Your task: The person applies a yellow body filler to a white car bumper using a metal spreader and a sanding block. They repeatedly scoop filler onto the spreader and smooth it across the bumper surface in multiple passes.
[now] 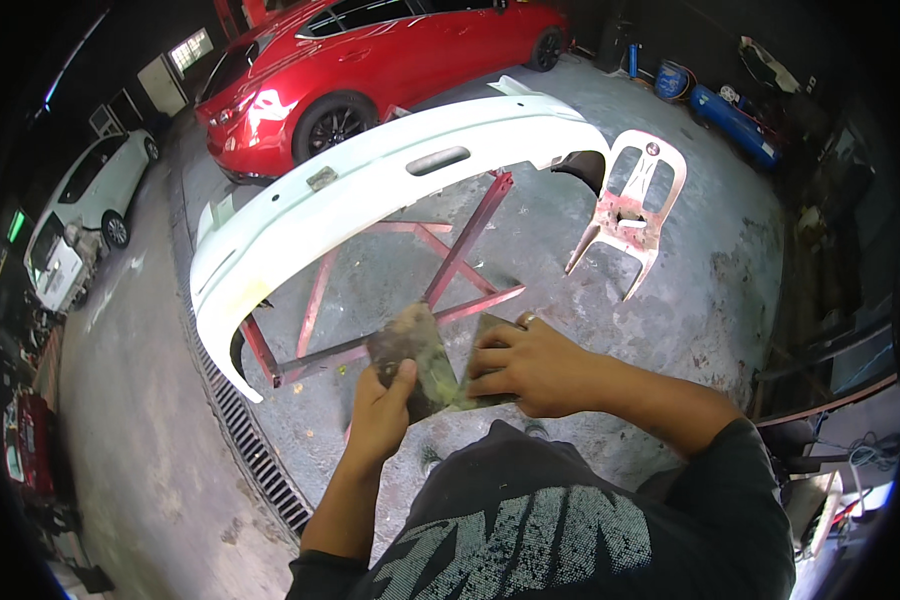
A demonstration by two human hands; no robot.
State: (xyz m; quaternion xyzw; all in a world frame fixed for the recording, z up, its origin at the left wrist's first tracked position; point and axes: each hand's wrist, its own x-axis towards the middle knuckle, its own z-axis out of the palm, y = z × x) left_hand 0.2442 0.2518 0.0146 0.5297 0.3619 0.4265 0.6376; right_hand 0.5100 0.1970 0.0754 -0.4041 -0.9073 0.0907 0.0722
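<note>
My left hand (380, 410) grips a stained, flat rectangular board (405, 345), with the thumb over its face. My right hand (520, 370) has its fingers wrapped on a second dull, greyish flat piece (486, 330), whose lower edge meets the board at a smear of yellow-green. Beyond both hands a white car bumper (350, 160) rests on a red and dark metal stand (466, 240); a yellowish patch shows near the bumper's left end.
A stained plastic chair (635, 220) stands by the bumper's right end. Behind are a red car (380, 45) and, at left, a damaged white car (85, 205). A floor drain grate (280, 490) runs along the left. A blue tank (730, 120) lies at back right.
</note>
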